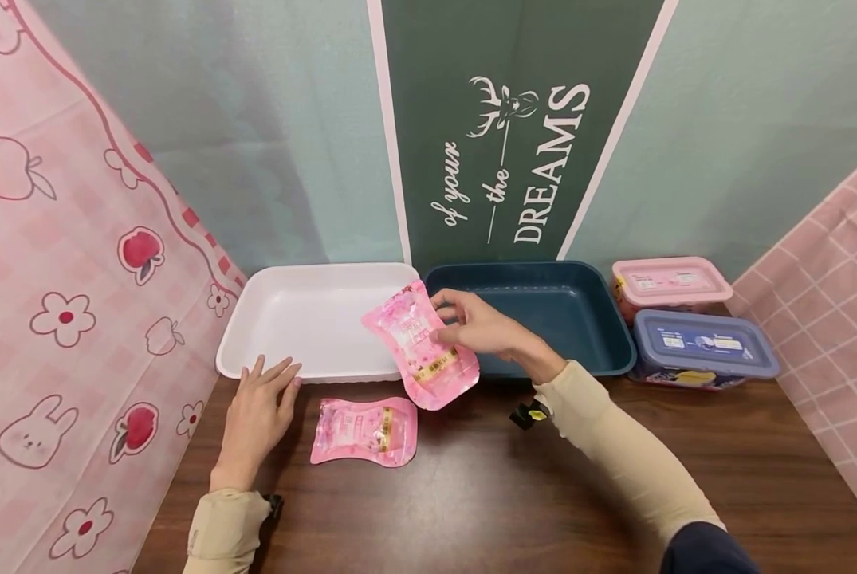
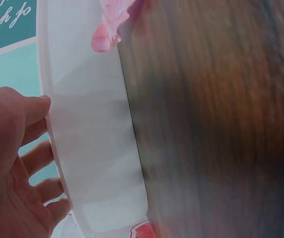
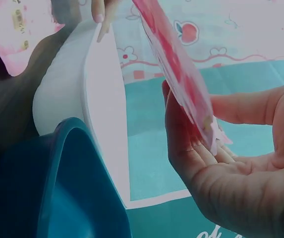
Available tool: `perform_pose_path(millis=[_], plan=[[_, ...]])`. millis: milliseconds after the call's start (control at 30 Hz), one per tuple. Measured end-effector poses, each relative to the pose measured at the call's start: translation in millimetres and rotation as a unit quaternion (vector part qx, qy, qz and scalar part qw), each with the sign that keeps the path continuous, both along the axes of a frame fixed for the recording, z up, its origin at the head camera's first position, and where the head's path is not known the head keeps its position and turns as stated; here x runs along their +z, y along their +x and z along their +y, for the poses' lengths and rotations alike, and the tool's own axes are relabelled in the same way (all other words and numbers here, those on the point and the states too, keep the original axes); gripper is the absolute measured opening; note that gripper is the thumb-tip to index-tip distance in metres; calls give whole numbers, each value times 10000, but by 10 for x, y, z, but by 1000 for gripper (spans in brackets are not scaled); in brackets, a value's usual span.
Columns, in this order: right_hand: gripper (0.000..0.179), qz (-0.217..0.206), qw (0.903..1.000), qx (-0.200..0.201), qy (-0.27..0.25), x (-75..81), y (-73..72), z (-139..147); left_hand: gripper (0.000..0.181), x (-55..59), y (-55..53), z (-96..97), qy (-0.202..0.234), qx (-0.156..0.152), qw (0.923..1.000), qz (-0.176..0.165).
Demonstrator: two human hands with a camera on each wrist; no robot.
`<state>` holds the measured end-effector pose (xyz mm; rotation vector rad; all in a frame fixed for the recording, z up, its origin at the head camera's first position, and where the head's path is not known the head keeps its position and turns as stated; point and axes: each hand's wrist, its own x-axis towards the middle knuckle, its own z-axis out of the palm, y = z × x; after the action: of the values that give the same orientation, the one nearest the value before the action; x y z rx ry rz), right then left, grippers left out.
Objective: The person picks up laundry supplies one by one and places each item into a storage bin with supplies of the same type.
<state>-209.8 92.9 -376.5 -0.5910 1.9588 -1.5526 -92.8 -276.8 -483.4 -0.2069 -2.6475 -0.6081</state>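
Observation:
A glossy pink pouch (image 1: 421,351) is pinched between the thumb and fingers of my right hand (image 1: 474,323). It is tilted over the right end of the white tray (image 1: 306,319), and the right wrist view shows the pouch (image 3: 186,84) nearly edge-on. Fairly straight fingers of my left hand (image 1: 259,410) touch the white tray's near rim at its left part; the left wrist view shows the hand (image 2: 13,158) along that rim. Flat on the table, between the left hand and the held pouch, lies a second pink pouch (image 1: 359,430).
To the right of the white tray stands a dark blue tray (image 1: 557,319). Farther right are a pink-lidded box (image 1: 675,279) and a blue-lidded box (image 1: 704,347). Printed cloth walls enclose the wooden table (image 1: 471,502) at the back and sides.

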Motion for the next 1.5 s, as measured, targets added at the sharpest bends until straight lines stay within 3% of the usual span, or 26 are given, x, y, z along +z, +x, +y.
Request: perform_pose_path(millis=[633, 967, 1200, 1500], plan=[[37, -172, 9955, -913, -189, -231, -291, -571, 29, 0, -4, -39, 140, -12, 9998, -149], [36, 174, 9904, -1205, 660, -388, -381, -902, 29, 19, -14, -20, 185, 1, 9996, -229], [36, 915, 9777, -1438, 1226, -513, -486, -1078, 29, 22, -45, 2, 174, 30, 9996, -211], [33, 1065, 9669, -1575, 1702, -660, -519, -1264, 29, -3, -33, 3, 194, 43, 9994, -278]])
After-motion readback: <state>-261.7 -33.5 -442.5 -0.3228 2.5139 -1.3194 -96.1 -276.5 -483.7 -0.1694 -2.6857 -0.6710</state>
